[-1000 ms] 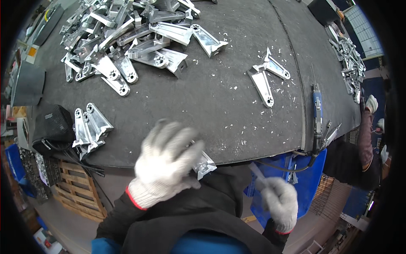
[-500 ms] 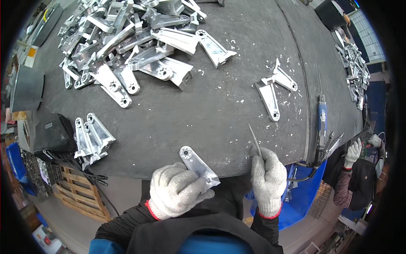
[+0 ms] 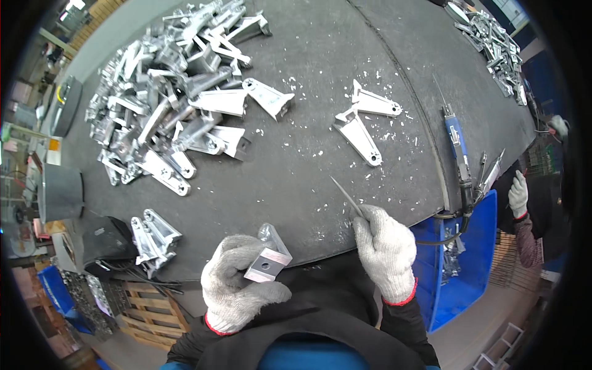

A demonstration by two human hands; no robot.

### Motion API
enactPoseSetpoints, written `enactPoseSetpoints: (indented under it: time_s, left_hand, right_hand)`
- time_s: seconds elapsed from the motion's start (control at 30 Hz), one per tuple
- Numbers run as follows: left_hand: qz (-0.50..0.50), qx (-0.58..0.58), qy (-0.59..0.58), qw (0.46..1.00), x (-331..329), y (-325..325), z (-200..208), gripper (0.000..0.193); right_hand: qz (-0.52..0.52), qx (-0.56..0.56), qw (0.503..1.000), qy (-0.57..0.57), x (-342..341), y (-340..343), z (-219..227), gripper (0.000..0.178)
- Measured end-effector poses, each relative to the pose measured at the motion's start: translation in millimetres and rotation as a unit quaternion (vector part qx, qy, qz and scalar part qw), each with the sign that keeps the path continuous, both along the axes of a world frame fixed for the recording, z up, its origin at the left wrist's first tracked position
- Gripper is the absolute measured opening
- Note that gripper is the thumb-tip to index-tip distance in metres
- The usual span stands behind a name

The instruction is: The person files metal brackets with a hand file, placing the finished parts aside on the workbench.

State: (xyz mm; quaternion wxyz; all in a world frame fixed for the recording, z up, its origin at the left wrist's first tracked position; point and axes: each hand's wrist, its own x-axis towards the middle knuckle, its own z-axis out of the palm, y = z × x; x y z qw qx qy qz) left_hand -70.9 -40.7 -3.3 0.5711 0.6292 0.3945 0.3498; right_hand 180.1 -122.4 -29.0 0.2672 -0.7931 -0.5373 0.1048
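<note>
Left hand (image 3: 237, 287) closed around a metal bracket (image 3: 269, 258) at the table's (image 3: 320, 74) near edge. Right hand (image 3: 385, 250) grips a thin file (image 3: 346, 197).

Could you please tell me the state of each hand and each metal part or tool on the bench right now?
Left hand: gloved, closed around the metal bracket.
Metal bracket: held tilted at the bench edge.
Right hand: gloved, gripping the thin file.
Thin file: raised, tip pointing away over the bench.
Pile of brackets: loose heap.
Two brackets: lying flat, apart from the pile.
Blue power tool: lying unheld.
</note>
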Motion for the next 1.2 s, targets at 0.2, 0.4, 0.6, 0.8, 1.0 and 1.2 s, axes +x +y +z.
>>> enactPoseSetpoints:
  time_s: [0.2, 0.4, 0.6, 0.8, 1.0, 1.2]
  left_hand:
    - [0.049, -0.106, -0.034, 0.993, 1, -15, 18, 0.058]
    - [0.063, -0.088, -0.007, 0.994, 1, -23, 25, 0.045]
    - [0.114, -0.26, -0.126, 0.951, 1, -22, 36, 0.064]
    - [0.08, -0.235, -0.164, 0.955, -2, -21, 29, 0.062]
    - [-0.024, 0.234, 0.08, 0.969, 2, -8, 13, 0.066]
    - [-0.091, 0.329, 0.371, 0.863, 1, -5, -13, 0.078]
  right_hand:
    - [0.016, 0.034, 0.999, 0.009, 3, -1, -3, 0.016]
    - [0.018, 0.017, 1.0, 0.014, 3, -3, -1, 0.017]
    - [0.019, 0.026, 0.999, 0.013, 2, -3, -2, 0.017]
    - [0.014, 0.026, 1.0, 0.011, 1, -2, -1, 0.017]
    - [0.011, 0.016, 1.0, 0.006, 1, -2, -1, 0.017]
    - [0.018, 0.029, 0.999, 0.0, 1, -2, -1, 0.016]
